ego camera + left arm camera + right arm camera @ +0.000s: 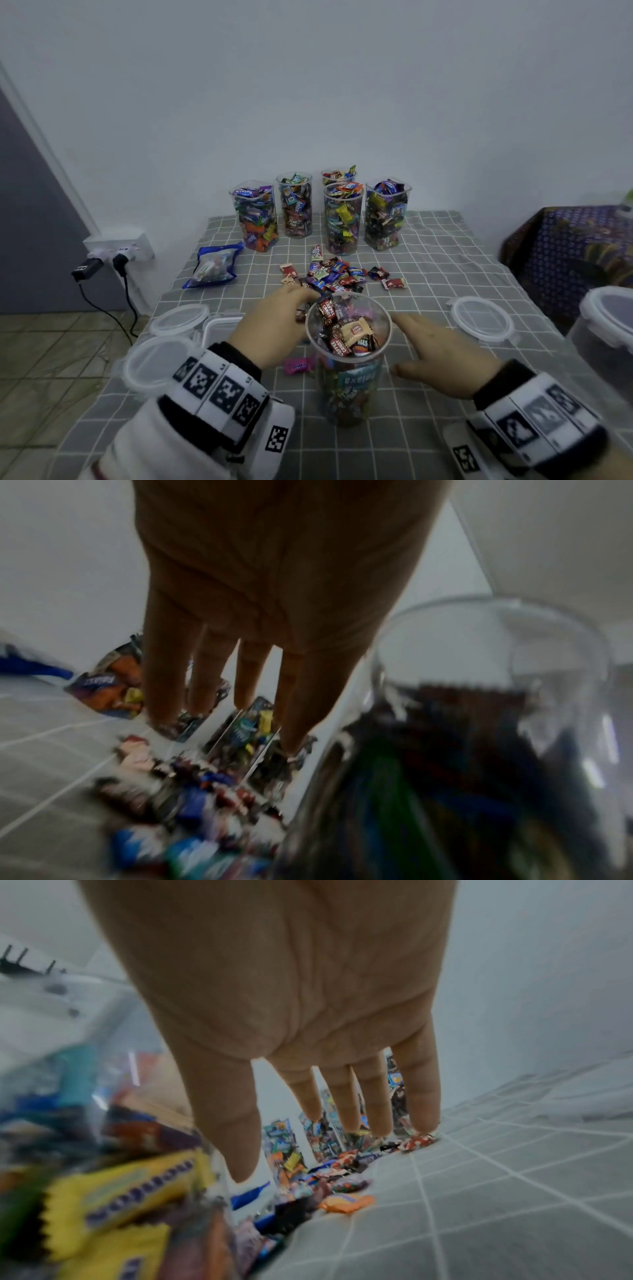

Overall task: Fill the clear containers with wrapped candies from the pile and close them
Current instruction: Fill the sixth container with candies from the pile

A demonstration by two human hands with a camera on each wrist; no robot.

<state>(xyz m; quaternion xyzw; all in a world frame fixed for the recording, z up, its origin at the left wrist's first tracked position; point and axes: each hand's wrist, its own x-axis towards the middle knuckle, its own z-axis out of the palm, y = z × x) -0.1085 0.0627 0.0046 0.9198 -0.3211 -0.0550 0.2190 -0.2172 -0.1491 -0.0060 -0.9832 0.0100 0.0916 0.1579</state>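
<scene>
A pale wall stands behind a counter [445, 260] covered by a grey cloth with a white grid. At 12 o'clock on the counter five clear containers [342, 219] stand upright, lidless and filled with wrapped candies. Just nearer lies the loose pile of candies [337, 272], and at 10 o'clock from it a blue-edged bag [214, 265]. At the near middle stands the open container [347, 359], upright, packed with candies nearly to the rim and without a lid. The left hand [272, 323] is at its 9 o'clock, fingers [164, 674] straight and spread, their tips down among the candies at the near edge of the pile; whether they touch any cannot be told through the blur. The right hand [445, 356] is at the container's 3 o'clock, near its wall, fingers [421, 1085] straight and relaxed, holding nothing. A pink candy [298, 366] lies on the cloth between the left hand and the container. Clear round lids lie at 9 o'clock [180, 318] and at 3 o'clock [481, 318]. A white power strip [120, 245] with plugs hangs on the wall left of the counter
</scene>
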